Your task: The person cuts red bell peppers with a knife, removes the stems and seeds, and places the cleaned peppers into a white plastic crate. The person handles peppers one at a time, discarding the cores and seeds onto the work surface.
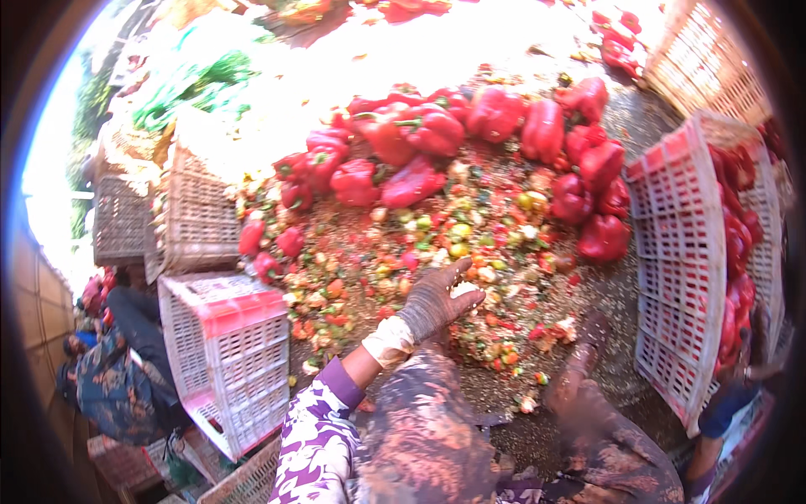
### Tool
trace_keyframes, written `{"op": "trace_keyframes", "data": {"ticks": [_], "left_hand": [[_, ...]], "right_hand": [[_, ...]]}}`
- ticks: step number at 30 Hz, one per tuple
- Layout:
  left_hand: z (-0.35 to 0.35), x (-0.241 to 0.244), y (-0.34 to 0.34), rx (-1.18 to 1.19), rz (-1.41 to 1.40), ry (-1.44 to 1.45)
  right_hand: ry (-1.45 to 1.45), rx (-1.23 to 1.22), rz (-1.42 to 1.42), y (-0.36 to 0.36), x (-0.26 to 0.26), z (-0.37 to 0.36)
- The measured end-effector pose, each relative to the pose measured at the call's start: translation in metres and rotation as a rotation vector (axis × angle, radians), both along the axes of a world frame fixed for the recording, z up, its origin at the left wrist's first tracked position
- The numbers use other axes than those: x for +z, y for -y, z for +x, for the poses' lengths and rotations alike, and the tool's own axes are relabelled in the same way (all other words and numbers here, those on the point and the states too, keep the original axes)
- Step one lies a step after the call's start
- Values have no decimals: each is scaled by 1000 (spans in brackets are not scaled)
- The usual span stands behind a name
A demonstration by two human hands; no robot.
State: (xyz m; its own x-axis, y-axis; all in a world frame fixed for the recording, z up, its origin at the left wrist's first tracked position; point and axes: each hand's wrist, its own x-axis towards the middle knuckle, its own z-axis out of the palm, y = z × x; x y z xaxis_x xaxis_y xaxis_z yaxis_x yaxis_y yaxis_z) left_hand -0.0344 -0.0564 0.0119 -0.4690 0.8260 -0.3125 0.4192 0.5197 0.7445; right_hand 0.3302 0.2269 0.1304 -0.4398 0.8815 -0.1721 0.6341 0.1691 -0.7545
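Observation:
My left hand (437, 301), in a dirty grey glove with a pale wrap at the wrist, reaches over a heap of pepper scraps (352, 277). Between its thumb and fingers is a whitish piece (465, 289), which looks like a pepper core with seeds. Low between my legs, a purple patterned cuff (517, 490) shows, and my right hand (511, 467) beside it is too dim to make out. A dark flat object (494, 418) lies just above there; I cannot tell what it is. Whole red bell peppers (434, 130) form an arc beyond the scraps.
An upright plastic crate (677, 252) holding red peppers (733, 233) stands at right. Another crate (245, 353) is tipped at left, with more crates (201, 201) behind it. Green netting (201, 88) lies at the upper left. A person (119, 378) is at far left; another person's arm (724, 428) shows at right.

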Motion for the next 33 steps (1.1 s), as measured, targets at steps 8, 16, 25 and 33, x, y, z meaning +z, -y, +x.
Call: {"op": "trace_keyframes", "data": {"ticks": [8, 16, 25, 33], "left_hand": [[-269, 165, 149, 551, 514, 415], [-360, 166, 217, 1225, 378, 26], [-248, -15, 26, -41, -201, -792], [-254, -20, -51, -293, -784, -647]], "right_hand": [[-159, 52, -42, 57, 0, -62], [-178, 90, -137, 68, -5, -85], [-189, 118, -221, 78, -14, -106], [-335, 146, -445, 89, -31, -121]]}}
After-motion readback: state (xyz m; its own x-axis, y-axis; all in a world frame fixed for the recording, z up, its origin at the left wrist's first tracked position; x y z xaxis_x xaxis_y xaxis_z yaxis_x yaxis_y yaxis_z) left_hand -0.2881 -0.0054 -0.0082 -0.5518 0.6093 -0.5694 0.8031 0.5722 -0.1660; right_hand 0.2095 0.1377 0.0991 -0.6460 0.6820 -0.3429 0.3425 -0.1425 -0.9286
